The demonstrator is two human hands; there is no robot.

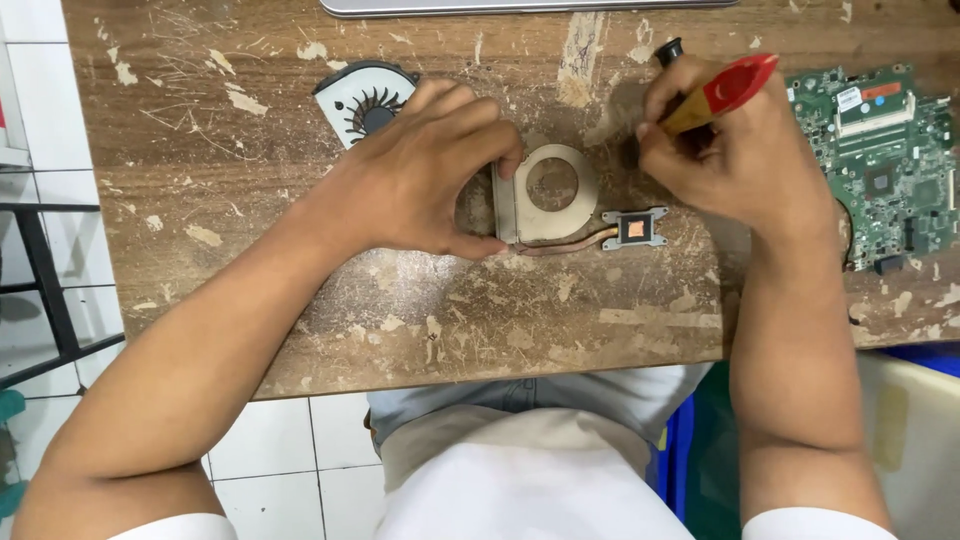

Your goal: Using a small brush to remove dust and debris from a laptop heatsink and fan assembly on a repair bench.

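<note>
My left hand [425,170] pinches the round beige metal fan housing [545,195]; right of it, my right hand [720,150] grips a red-handled brush [722,92].

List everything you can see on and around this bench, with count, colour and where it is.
Heatsink: one, beige metal with a round opening, table centre, under the left hand's fingers.
Heat pipe: one, copper, running from the heatsink to the plate.
Plate: one, grey with a copper square, right of the heatsink.
Fan: one, white housing with dark blades, upper left of the heatsink.
Brush: one, red and yellow handle, in the right hand.
Circuit board: one, green, table's right end.
Laptop edge: one, grey, top of view.
Table: one, worn brown wood.
Floor: white tiles, lower left.
Left hand: steadying the heatsink.
Right hand: gripping the brush.
</note>
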